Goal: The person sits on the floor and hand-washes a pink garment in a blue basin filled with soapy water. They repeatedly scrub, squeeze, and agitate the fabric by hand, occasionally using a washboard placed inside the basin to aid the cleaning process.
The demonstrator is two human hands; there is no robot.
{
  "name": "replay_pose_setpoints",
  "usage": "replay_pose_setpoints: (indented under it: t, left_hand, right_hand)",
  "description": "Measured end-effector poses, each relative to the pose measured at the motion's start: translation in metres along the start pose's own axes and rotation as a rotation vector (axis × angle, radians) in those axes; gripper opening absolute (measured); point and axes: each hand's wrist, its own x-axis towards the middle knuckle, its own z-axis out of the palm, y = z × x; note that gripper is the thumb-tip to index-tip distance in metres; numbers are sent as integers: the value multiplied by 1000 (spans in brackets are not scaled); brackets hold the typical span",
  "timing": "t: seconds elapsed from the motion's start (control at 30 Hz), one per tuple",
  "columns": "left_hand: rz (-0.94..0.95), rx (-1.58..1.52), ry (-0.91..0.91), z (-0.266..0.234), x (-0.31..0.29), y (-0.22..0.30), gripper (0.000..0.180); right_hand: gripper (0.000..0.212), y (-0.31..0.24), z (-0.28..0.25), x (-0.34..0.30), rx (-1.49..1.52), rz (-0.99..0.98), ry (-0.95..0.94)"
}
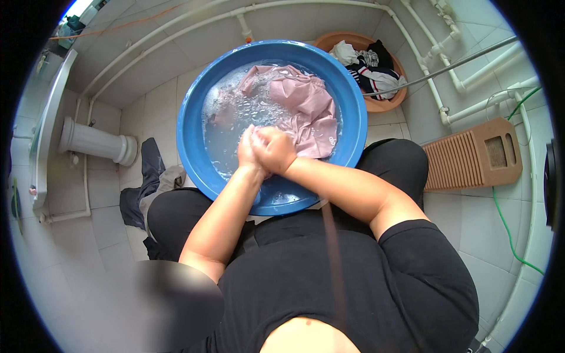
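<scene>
Saw left hand (247, 150) and right hand (276, 150) clasped together over blue tub (190, 117); cannot tell if gripping anything. Found pink cloth (303, 101) in suds (226, 97), far right. Noted tub between knees (397, 167), likely for steadiness.

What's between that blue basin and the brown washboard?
In the head view, the person's right knee, covered in black, lies between the blue basin and the brown washboard.
</scene>
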Motion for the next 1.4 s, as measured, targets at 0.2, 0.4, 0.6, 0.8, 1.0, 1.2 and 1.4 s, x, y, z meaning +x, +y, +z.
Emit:
replay_pose_setpoints:
  t: [0.2,0.4,0.6,0.8,1.0,1.2,1.4]
  left_hand:
    - [153,-42,129,23,-7,-8,21]
    - [70,37,170,15,1,3,21]
    - [388,677,-55,32,-2,71,38]
    - [-80,2158,183,18,-10,104,50]
    - [427,2054,-316,-14,-2,57,66]
    - [-2,2236,91,1,-5,58,65]
    - [37,1440,-98,-24,4,69,41]
  right_hand:
    - [26,5,-4,10,-54,167,90]
    - [19,3,-6,-3,46,-195,-74]
    - [57,95,-23,60,174,475,-288]
    - [44,110,-56,68,184,358,-474]
    - [57,109,-57,55,-496,304,-718]
    - [77,97,-65,62,-881,551,-711]
    - [61,78,-59,71,-846,435,-809]
